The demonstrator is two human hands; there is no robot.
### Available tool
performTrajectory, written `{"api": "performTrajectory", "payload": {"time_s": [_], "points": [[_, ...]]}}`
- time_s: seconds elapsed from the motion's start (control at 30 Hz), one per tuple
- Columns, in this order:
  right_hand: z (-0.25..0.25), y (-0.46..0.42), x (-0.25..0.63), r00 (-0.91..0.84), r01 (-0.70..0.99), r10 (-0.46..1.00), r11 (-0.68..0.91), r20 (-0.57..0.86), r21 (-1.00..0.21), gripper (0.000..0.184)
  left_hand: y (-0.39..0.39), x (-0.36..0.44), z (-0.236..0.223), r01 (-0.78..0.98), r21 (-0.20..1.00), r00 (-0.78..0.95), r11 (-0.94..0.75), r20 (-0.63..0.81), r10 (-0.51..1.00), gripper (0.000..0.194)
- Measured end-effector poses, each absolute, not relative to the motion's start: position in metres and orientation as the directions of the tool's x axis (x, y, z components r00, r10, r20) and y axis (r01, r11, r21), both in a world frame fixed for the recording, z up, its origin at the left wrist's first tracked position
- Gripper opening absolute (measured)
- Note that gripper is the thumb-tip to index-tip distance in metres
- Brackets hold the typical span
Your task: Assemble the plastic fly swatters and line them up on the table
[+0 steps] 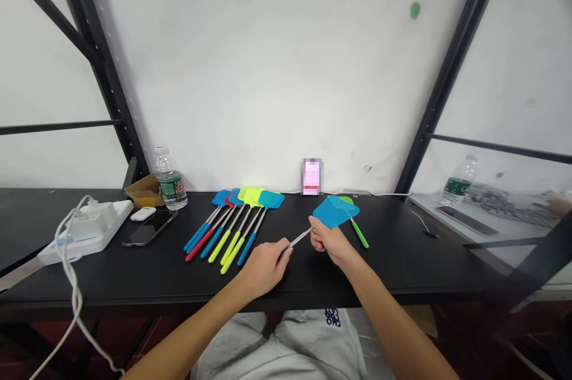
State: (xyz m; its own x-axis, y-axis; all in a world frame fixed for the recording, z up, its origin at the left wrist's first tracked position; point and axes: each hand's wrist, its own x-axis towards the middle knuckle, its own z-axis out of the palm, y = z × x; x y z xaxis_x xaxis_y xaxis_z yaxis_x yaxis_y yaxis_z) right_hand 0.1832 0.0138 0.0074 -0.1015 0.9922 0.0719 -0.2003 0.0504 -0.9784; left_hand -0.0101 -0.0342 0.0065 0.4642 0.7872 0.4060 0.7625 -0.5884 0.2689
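I hold a blue fly swatter with both hands above the black table. My left hand is wrapped round its handle, which is mostly hidden. At the base of the blue head, my right hand grips the metal shaft. Behind that head lies a green fly swatter, its own head partly covered from view. To the left of my hands, several fly swatters lie side by side with blue, red and yellow handles, their mesh heads overlapping toward the wall.
On the left are a power strip with white cables, a black phone, a white case, a small cardboard box and a water bottle. A pixelated upright screen leans at the wall. A cable end lies right.
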Motion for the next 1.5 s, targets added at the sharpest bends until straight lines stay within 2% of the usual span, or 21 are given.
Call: {"api": "performTrajectory", "payload": {"time_s": [0.17, 0.43, 0.57, 0.73, 0.93, 1.0, 1.17, 1.27, 1.37, 1.5], "points": [[0.016, 0.016, 0.200, -0.097, -0.172, 0.989, 0.095, 0.113, -0.980, 0.048, -0.035, -0.010, 0.009, 0.749, 0.293, 0.474, -0.595, 0.391, 0.789, 0.027], [0.024, 0.015, 0.210, -0.067, -0.153, 0.984, 0.153, 0.165, -0.976, 0.048, -0.036, -0.009, 0.009, 0.775, 0.239, 0.468, -0.586, 0.407, 0.785, 0.027], [0.021, 0.014, 0.203, -0.036, -0.166, 0.990, 0.128, 0.136, -0.978, 0.050, -0.036, -0.009, 0.007, 0.780, 0.210, 0.476, -0.589, 0.413, 0.777, 0.026], [0.014, 0.009, 0.179, -0.233, -0.131, 0.967, 0.069, 0.099, -0.989, 0.053, -0.037, -0.008, 0.006, 0.778, 0.225, 0.460, -0.586, 0.432, 0.776, 0.027], [0.011, 0.011, 0.173, -0.252, -0.148, 0.962, 0.066, 0.103, -0.987, 0.053, -0.036, -0.010, 0.005, 0.788, 0.197, 0.459, -0.583, 0.443, 0.770, 0.028], [0.011, 0.013, 0.179, -0.212, -0.166, 0.973, 0.060, 0.095, -0.984, 0.051, -0.036, -0.010, 0.004, 0.796, 0.183, 0.457, -0.577, 0.443, 0.771, 0.028], [0.016, 0.019, 0.192, 0.028, -0.308, 0.996, 0.091, 0.086, -0.947, 0.050, -0.035, -0.009, 0.003, 0.805, 0.192, 0.440, -0.561, 0.441, 0.782, 0.026], [0.017, 0.022, 0.195, 0.135, -0.334, 0.985, 0.148, 0.108, -0.931, 0.050, -0.036, -0.009, 0.005, 0.792, 0.234, 0.431, -0.564, 0.440, 0.788, 0.026], [0.017, 0.022, 0.193, 0.208, -0.339, 0.971, 0.188, 0.121, -0.922, 0.048, -0.039, -0.009, 0.013, 0.749, 0.355, 0.407, -0.560, 0.420, 0.811, 0.027], [0.017, 0.015, 0.180, 0.058, -0.330, 0.995, 0.099, 0.084, -0.939, 0.047, -0.044, -0.010, 0.025, 0.576, 0.618, 0.474, -0.535, 0.280, 0.835, 0.035]]}}
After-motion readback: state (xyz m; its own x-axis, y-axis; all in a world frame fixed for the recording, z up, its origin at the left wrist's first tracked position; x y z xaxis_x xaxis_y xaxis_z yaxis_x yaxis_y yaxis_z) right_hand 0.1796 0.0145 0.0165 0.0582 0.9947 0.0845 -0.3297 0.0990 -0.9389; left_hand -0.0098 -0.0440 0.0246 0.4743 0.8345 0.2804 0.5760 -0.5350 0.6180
